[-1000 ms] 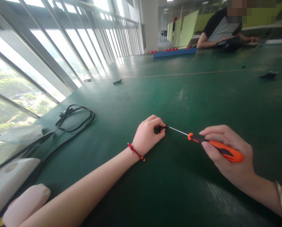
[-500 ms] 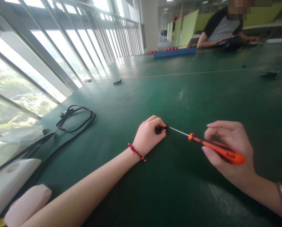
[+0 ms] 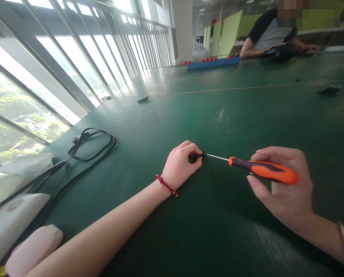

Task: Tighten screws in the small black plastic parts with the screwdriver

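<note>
two hands out over a green tabletop [image 3: 186, 119], and one skinny screwdriver bridging them. the left hand [image 3: 180, 163] has thumb and index finger pinching a small black part [image 3: 200, 155], held low over the tabletop, well in from its left edge. the screwdriver's [image 3: 265, 169] metal shaft runs right up to that part, though the tip is too small to tell how it's seated.

the right hand [image 3: 290, 192] is the sketchy bit imo. its fingers are spread loosely around the orange and black handle, thumb hanging apart underneath, and the butt end lies in toward the palm. can't really tell which fingers behind the handle touch it.

so what could go wrong? with a hold that loose, the handle could sag or swing, and that would tilt the shaft and maybe pop the tip off the part. if it slips under any push, the left fingertips are right beside the tip, so a poke seems possible. also the part is tiny and mostly covered by the left hand, so a weak pinch could let it twist round with the shaft or drop on the tabletop.

a looped black cable [image 3: 113, 144] lies near the left edge, apart from the left forearm, so snagging looks unlikely. the blue bar [image 3: 213, 64] at the far edge and the black scrap [image 3: 143, 99] by the far left stretch are well out of reach.
</note>
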Demonstrator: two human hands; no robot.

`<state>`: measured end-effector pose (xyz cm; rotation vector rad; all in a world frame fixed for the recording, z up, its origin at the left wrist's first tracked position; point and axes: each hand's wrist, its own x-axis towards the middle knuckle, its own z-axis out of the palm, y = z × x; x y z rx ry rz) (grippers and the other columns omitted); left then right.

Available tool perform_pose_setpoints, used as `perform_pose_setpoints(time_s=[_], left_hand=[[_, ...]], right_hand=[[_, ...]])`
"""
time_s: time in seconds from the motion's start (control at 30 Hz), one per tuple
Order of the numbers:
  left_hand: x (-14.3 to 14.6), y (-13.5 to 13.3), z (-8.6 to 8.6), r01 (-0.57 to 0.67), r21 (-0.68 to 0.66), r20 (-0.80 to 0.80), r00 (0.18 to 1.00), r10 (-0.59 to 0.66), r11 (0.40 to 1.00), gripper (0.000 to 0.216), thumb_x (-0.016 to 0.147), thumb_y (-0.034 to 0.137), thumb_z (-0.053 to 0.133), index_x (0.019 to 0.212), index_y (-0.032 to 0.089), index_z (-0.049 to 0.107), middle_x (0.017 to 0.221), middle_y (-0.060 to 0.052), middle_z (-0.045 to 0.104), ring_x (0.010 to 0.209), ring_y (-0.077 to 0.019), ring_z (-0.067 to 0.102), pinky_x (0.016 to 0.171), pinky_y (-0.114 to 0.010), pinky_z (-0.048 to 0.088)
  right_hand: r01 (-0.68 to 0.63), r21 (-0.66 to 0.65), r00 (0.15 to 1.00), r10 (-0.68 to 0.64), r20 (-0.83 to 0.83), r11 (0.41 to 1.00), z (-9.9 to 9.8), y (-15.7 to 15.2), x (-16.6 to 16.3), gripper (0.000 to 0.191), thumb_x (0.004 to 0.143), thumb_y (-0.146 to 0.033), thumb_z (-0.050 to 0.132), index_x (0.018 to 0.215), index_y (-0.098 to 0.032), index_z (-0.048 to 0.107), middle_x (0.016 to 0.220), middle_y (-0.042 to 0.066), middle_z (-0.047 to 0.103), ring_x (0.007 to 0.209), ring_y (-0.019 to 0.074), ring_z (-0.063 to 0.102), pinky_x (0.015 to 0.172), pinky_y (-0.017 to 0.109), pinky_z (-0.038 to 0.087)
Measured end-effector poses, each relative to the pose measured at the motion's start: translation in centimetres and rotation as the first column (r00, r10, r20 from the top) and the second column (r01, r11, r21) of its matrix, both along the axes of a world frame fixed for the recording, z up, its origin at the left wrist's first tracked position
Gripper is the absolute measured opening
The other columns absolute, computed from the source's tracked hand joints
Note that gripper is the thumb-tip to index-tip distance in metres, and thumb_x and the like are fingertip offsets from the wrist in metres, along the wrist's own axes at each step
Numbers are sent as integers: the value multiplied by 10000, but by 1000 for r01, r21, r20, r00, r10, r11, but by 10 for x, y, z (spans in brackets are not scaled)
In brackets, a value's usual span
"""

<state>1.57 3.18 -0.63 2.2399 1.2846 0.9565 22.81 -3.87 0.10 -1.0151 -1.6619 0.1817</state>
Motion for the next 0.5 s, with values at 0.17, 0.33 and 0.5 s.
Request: perform_pose_setpoints(time_s=[0.17, 0.33, 0.5], left_hand=[[0, 0, 0, 0, 1, -1, 1000, 0, 1000, 69, 745, 127, 599, 759, 165, 655, 831, -22, 641, 737, -133, 594, 705, -267, 500], [0, 0, -1, 2, 0, 1, 1000, -2, 1000, 69, 746, 128, 600, 763, 167, 654, 827, -20, 637, 733, -131, 592, 697, -264, 495], [0, 0, -1, 4, 2, 3, 1000, -4, 1000, 73, 753, 136, 592, 774, 170, 653, 834, -21, 636, 730, -129, 590, 692, -263, 493]], right_hand=[[-22, -104, 996, 31, 86, 994, 1, 0, 1, 198, 768, -187, 638, 946, -251, 582, 807, -7, 613, 636, 112, 609, 499, 213, 493], [-49, -44, 998, 50, 24, 998, 0, -1, 0, 358, 733, -172, 659, 1065, -255, 553, 839, 0, 579, 670, 127, 598, 550, 244, 522], [2, -18, 999, -1, 43, 1000, -1, 0, 1, 322, 729, -166, 671, 1023, -250, 572, 910, 15, 589, 754, 139, 617, 584, 243, 535]])
